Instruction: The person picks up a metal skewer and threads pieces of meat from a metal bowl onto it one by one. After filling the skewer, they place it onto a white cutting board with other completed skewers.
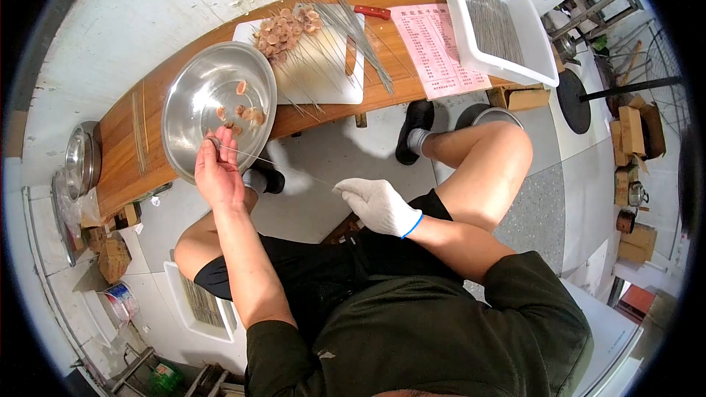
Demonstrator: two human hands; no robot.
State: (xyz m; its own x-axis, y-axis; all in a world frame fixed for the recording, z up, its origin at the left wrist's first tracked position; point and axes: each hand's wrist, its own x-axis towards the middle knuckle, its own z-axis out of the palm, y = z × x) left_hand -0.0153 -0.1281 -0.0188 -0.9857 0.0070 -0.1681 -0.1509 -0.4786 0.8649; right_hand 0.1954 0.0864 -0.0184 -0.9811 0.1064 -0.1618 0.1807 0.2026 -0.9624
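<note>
My left hand (219, 169), bare and palm up at the near rim of a steel bowl (184, 95), pinches a small round piece of meat (214, 142), partly hidden by the fingers. A thin metal skewer (283, 163) runs from there to my right hand (376, 204), which wears a white knit glove and is closed on its other end. Several brownish-pink round meat pieces (254, 115) lie in the tilted bowl. Behind it, on a white cutting board (353, 88), sits a heap of threaded meat pieces (283, 33) with their skewers fanning out.
Bare skewers (368, 51) and a red-handled knife (372, 12) lie beside the board on the wooden table (118, 136). Right of them are a pink printed sheet (434, 51) and a white bin (540, 62) of skewers. Another skewer bin (228, 323) stands on the floor.
</note>
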